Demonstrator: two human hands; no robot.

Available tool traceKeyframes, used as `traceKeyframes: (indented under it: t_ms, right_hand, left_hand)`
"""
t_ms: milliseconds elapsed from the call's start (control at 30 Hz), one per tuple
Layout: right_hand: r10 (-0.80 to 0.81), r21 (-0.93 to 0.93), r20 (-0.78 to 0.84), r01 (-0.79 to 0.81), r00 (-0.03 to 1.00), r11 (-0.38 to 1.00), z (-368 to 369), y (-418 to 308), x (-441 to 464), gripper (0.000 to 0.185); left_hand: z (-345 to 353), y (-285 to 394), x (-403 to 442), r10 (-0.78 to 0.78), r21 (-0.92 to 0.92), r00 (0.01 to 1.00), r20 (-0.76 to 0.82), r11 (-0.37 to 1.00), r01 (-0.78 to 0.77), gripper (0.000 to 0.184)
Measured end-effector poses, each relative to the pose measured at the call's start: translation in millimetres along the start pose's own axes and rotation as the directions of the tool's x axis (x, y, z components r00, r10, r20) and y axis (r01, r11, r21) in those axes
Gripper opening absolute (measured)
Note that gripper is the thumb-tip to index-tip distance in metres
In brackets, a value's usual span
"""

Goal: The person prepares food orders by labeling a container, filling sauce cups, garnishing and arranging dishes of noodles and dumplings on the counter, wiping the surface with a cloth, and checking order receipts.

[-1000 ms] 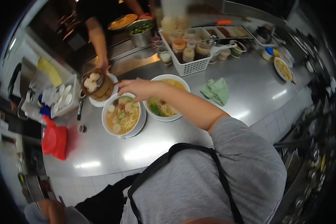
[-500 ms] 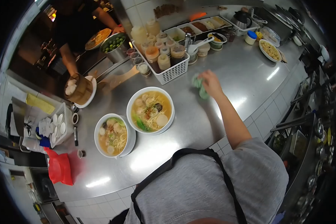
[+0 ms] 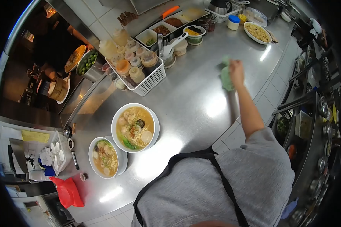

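My right hand (image 3: pixel 236 72) is closed on a green cloth (image 3: pixel 227 79), low over the steel counter (image 3: pixel 185 98); the cloth hangs at the left of the fingers. My left hand does not show. Left of centre on the counter stand two white bowls of noodle soup with dumplings and greens: a larger bowl (image 3: pixel 134 126) and a smaller bowl (image 3: pixel 105 158), each on a white plate. Their rims lie close together. Both are well away from my right hand.
A white basket (image 3: pixel 151 82) of sauce bottles stands behind the bowls. At the back right is a plate of food (image 3: pixel 257 32). A red bag (image 3: pixel 67 192) and a box of spoons (image 3: pixel 58 153) sit left. A co-worker holds a plate (image 3: pixel 75 58) beyond the pass.
My right hand left the bowls, took hold of the green cloth and moved it rightward. The co-worker's hand released the steamer basket, now farther back beyond the pass. The view has turned.
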State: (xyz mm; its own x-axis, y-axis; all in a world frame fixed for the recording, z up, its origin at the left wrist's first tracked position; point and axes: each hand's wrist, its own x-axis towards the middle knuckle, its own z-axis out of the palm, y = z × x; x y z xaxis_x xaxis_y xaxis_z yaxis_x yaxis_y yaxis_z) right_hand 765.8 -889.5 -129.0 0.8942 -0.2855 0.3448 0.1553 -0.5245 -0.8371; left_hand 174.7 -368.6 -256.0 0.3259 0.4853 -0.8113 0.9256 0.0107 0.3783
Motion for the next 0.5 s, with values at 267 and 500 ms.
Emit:
traceKeyframes:
  t_ms: [267, 500]
  right_hand:
    - [0.119, -0.69, 0.417, 0.229, 0.901, 0.686, 11, 28, 61, 0.045]
    - [0.235, -0.239, 0.971, -0.349, -0.053, 0.906, 75, -150, -133, 0.026]
  left_hand:
    - [-27, 56, -92, -0.109, 0.298, 0.981, 0.158, 0.953, 0.058, 0.03]
    - [-67, 129, -151, 0.014, -0.176, 0.945, 0.326, 0.983, 0.046, 0.038]
